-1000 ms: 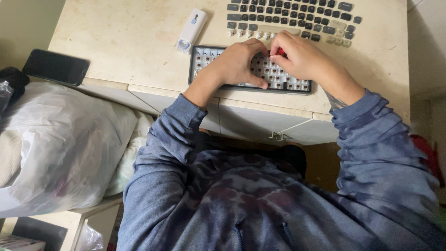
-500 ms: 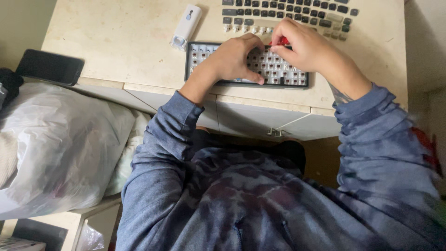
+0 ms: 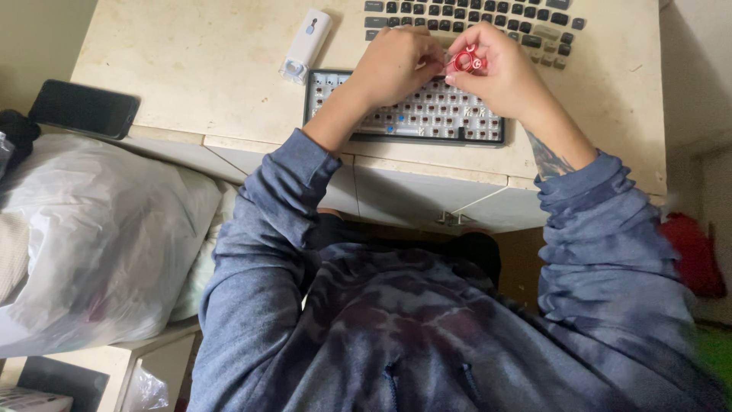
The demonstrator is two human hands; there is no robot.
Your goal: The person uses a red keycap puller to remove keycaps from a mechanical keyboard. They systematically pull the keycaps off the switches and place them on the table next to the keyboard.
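Pinching a small red ring-handled puller tool (image 3: 467, 61) between thumb and fingers, the right hand (image 3: 496, 69) is raised just above the far edge of a dark-framed keyboard base with bare switches (image 3: 427, 114). The left hand (image 3: 396, 61) is closed beside it, fingertips meeting the tool. Loose grey and cream keycaps (image 3: 473, 19) lie in rows on the beige desk (image 3: 191, 69), beyond the base.

The small red puller tool (image 3: 466, 61) with round loops is held up just above the far edge of the bare keyboard (image 3: 427, 114). The keyboard lies flat, dark-framed, its caps gone, rows of little white and brown switches showing.
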